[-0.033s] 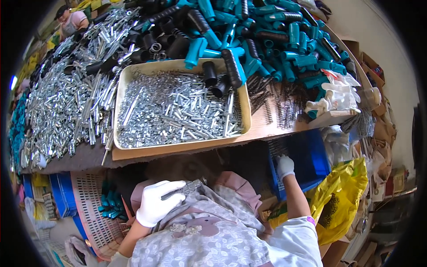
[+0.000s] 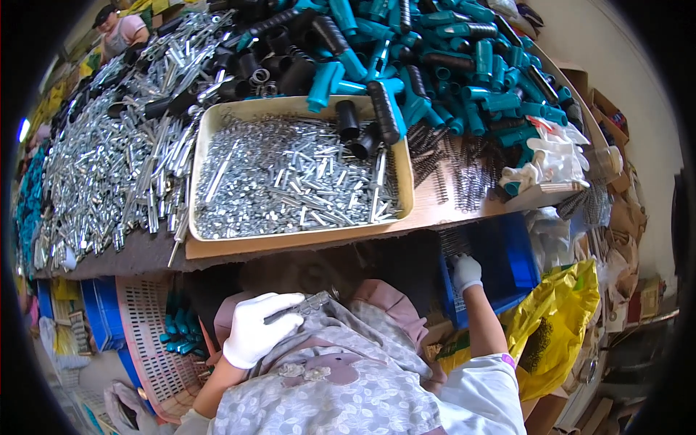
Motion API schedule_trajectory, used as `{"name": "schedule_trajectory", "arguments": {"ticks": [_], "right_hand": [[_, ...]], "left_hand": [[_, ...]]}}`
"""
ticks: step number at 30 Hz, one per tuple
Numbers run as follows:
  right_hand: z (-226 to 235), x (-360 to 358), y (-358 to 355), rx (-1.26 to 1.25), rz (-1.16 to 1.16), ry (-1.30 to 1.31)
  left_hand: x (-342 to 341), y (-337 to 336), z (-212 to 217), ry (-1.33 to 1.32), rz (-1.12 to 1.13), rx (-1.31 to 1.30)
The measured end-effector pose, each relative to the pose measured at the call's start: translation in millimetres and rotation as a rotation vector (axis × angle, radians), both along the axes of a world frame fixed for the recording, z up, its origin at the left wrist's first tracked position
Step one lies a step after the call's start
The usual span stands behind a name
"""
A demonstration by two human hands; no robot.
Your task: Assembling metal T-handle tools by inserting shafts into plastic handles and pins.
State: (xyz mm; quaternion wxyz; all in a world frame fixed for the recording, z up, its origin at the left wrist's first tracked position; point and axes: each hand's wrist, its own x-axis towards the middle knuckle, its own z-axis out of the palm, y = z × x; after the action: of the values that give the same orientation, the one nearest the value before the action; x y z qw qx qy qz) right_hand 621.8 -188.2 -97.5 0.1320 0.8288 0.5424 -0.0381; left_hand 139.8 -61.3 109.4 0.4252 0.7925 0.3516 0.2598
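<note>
My left hand (image 2: 262, 328), in a white glove, is closed in front of my apron. Between its thumb and fingers sit grey metal pieces (image 2: 308, 304) with a ridged, coil-like look; their exact kind is unclear. My right hand (image 2: 465, 272), also gloved in white, reaches down into a blue bin (image 2: 523, 250) under the table edge. Dark coil springs (image 2: 453, 241) show just beyond its fingers, which are mostly hidden. On the table ahead, a cream tray (image 2: 304, 233) holds many small silver pins and metal bits.
Heaped metal rods (image 2: 109, 174) cover the table's left. Teal-and-black handles (image 2: 471, 61) pile up behind the tray, with loose springs (image 2: 467, 170) beside it. A yellow bag (image 2: 562, 326) stands by my right arm, a pink basket (image 2: 156, 337) at my left. Another person (image 2: 119, 30) sits far left.
The view has shifted very slightly, so the table and its contents sit a little further right. Both hands keep practically the same places.
</note>
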Motion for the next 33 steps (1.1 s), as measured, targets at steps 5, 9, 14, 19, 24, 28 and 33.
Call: {"name": "schedule_trajectory", "arguments": {"ticks": [5, 9, 14, 19, 24, 28, 33], "right_hand": [[47.0, 11.3, -6.7, 0.473, -0.341, 0.202], [145.9, -58.6, 15.3, 1.117, -0.635, 1.337], [186.3, -210.4, 35.9, 0.870, -0.543, 2.156], [171.6, -292.6, 58.3, 0.444, -0.389, 2.663], [203.8, -300.0, 83.8, 0.253, -0.362, 2.317], [213.4, -301.1, 93.1, 0.144, -0.226, 2.108], [217.8, -303.8, 99.9, 0.122, -0.174, 1.890]], "left_hand": [[-11.8, -2.6, -5.7, -0.142, 0.134, -0.329], [-16.3, -2.0, -5.9, -0.198, 0.234, -0.702], [-3.0, -1.9, -4.5, -0.082, 0.112, -0.204], [-5.1, -2.4, 10.1, -0.259, 0.219, -0.093], [-32.6, -1.5, 12.0, -0.252, 0.404, -0.245], [-42.3, 0.3, 14.2, -0.288, 0.480, -0.392], [-48.0, 5.1, 14.5, -0.247, 0.432, -0.264]]}}
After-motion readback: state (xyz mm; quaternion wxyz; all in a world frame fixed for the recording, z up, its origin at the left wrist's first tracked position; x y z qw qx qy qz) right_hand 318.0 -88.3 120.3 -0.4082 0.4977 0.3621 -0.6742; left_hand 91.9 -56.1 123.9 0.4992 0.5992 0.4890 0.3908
